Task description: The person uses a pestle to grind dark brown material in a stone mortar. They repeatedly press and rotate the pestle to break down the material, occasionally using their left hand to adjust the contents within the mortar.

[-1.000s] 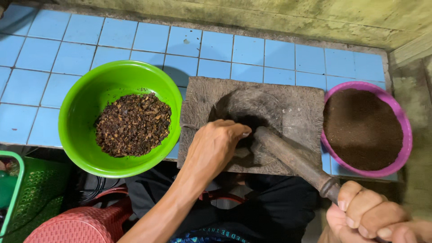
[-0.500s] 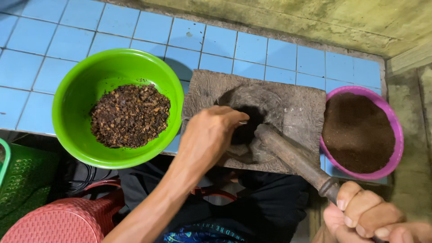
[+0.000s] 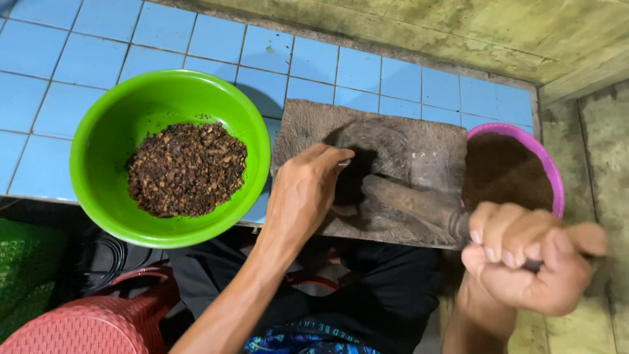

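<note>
A square wooden mortar block (image 3: pixel 419 141) sits on the blue tiled ledge. My left hand (image 3: pixel 304 193) reaches into its hollow, fingers curled around what looks like a small spoon; the hollow's contents are hidden in shadow. My right hand (image 3: pixel 524 259) is shut on the handle of a wooden pestle (image 3: pixel 406 200), whose thick end rests at the hollow's near edge. A green bowl (image 3: pixel 111 124) of coarse dark-brown bits stands left of the block. A purple bowl (image 3: pixel 547 167) of fine brown powder stands at its right.
The blue tiled surface (image 3: pixel 78 46) runs back to a stained concrete wall (image 3: pixel 458 33). A red plastic stool (image 3: pixel 92 321) and a green basket (image 3: pixel 26 275) lie at the lower left. My dark-clothed lap is below the block.
My right hand has risen and come closer to the camera with the pestle handle. My left hand has pushed slightly deeper into the hollow. The view has shifted a little.
</note>
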